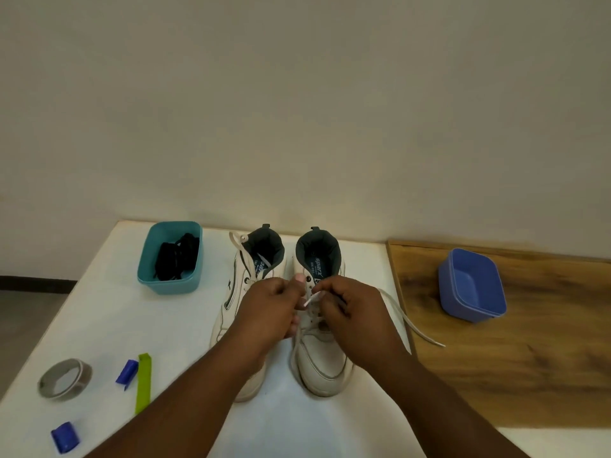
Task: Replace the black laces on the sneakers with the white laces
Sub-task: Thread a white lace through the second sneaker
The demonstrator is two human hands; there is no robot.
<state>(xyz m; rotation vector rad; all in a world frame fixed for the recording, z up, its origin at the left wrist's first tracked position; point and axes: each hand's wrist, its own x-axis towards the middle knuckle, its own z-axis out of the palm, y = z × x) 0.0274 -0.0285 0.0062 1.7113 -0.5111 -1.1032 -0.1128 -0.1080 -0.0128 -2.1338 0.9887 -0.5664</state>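
- On the white table (99, 325): right sneaker (325, 358) half-laced, black laces (177, 261) already dumped in teal tub (145, 276).
- Left hand (267, 309) curled, bracing the eyelet side.
- Right hand (353, 309) pinching white lace (315, 297) tip; keep flat, feed straight.

We see an evenly lit indoor scene under soft, warm light, with the beige wall (297, 94) shading darker toward the upper corners of the frame. The white table (99, 319) in the lower left is the brightest area, nearly washed out, and shows only faint, diffuse shadows. The wide-angle lens bends straight edges near the frame borders. Detail is slightly soft everywhere, and the forearms at the bottom edge look smeared.
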